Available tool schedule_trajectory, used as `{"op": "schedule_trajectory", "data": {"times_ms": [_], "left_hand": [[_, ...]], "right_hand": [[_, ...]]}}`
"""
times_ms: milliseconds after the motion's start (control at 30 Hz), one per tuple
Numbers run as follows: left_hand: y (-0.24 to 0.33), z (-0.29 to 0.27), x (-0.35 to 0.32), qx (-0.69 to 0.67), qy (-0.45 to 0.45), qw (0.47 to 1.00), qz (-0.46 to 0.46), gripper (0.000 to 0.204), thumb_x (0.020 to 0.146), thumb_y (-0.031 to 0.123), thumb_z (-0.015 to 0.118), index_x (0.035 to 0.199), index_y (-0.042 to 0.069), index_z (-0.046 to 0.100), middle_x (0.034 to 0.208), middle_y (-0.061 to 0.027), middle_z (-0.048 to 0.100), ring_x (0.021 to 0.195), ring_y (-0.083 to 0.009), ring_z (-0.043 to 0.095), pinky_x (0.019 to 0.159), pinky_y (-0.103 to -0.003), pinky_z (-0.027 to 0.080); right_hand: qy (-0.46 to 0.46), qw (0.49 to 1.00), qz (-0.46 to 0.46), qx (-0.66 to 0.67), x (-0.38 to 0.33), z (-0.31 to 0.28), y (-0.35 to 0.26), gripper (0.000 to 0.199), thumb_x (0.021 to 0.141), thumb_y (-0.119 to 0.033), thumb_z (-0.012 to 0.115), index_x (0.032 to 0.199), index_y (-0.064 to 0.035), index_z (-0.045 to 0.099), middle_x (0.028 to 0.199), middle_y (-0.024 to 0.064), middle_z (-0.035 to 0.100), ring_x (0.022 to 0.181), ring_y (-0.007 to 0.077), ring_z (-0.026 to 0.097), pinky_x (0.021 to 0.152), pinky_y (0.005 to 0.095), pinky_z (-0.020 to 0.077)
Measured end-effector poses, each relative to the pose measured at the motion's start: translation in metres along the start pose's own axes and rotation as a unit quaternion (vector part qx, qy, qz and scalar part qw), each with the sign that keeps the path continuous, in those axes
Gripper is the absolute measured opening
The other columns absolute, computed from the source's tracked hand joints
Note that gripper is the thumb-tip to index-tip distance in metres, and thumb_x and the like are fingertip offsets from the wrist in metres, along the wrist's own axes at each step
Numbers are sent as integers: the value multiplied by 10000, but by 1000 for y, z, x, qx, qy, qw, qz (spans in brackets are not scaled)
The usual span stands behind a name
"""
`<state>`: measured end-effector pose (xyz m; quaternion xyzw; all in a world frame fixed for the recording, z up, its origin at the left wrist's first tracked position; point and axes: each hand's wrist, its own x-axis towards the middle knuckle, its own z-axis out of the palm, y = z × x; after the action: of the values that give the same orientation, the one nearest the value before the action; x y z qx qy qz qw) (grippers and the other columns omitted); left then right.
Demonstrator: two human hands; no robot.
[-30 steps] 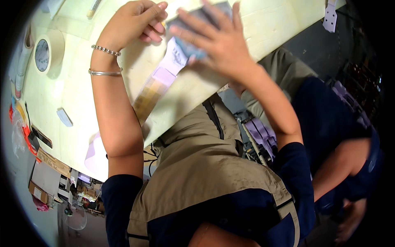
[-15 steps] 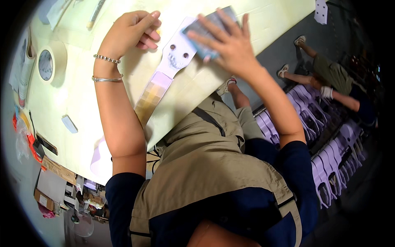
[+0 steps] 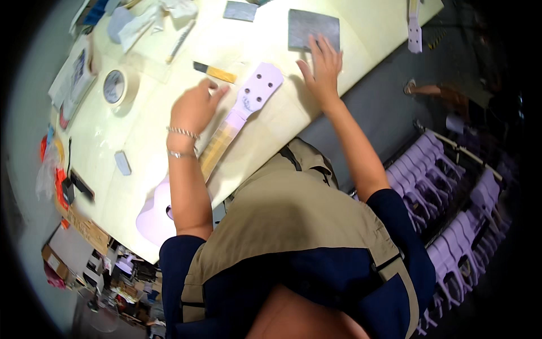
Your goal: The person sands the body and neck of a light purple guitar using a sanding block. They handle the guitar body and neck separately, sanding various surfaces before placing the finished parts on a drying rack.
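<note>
A lilac ukulele lies slantwise on the table, its body (image 3: pixel 151 217) partly hidden behind my left forearm. Masking tape (image 3: pixel 217 148) covers the neck. The headstock (image 3: pixel 261 85) has several round holes and dark scribbled marks near its base. My left hand (image 3: pixel 195 107), fingers loosely curled and thumb apart, hovers beside the neck and holds nothing. Outstretched fingers of my right hand (image 3: pixel 324 70) reach the lower edge of a grey sheet (image 3: pixel 312 28), which looks like sandpaper. Close to my left fingertips is a short black and yellow strip (image 3: pixel 214 72).
A tape roll (image 3: pixel 120 87), a grey block (image 3: pixel 122 163) and a brush-like stick (image 3: pixel 180 41) lie leftward. A smaller grey sheet (image 3: pixel 240 11) is at the far side. Another headstock (image 3: pixel 415 37) juts over the table's edge. Racks of lilac ukulele bodies (image 3: pixel 420 169) stand right, near another person's leg (image 3: pixel 432 89).
My right hand has moved off the headstock, and the grey sheet now lies flat on the table to its right. My left hand has shifted nearer the neck. The view has also shifted.
</note>
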<state>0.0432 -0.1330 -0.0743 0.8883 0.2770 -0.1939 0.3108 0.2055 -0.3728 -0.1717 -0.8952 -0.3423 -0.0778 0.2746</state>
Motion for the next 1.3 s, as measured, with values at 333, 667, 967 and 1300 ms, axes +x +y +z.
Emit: {"op": "schedule_trajectory", "data": {"times_ms": [333,667,967,1300], "left_hand": [[-29,4,-120,-78,141,987,-11,472,786,360,679,1129,66,540,840,-147,651,738,-329,623,656,-383,491],[-2,-128,-282,-412,546,678,269,340,861,249,610,1084,7,530,598,-19,461,407,-87,439,372,-206,351],[-23,-109,-272,-512,402,449,612,390,924,414,497,1099,67,533,601,2,435,446,-114,435,482,-264,405],[-7,-112,-258,-510,371,416,655,428,922,439,516,1167,88,524,624,10,480,475,-90,480,503,-225,438]], "right_hand": [[106,992,-8,73,-19,2,-32,389,878,-235,599,1257,-146,602,1420,103,410,1345,312,317,1117,568,59],[-294,783,47,546,-26,22,-89,415,994,-296,447,1317,-44,515,1363,115,467,1230,277,444,1042,387,335],[-456,363,174,794,-24,2,-124,966,808,-672,545,1503,-156,117,1478,97,293,1349,300,310,1102,452,293],[-426,424,132,788,-20,3,-115,888,842,-618,538,1487,-145,152,1460,95,318,1333,288,336,1101,444,305]]}}
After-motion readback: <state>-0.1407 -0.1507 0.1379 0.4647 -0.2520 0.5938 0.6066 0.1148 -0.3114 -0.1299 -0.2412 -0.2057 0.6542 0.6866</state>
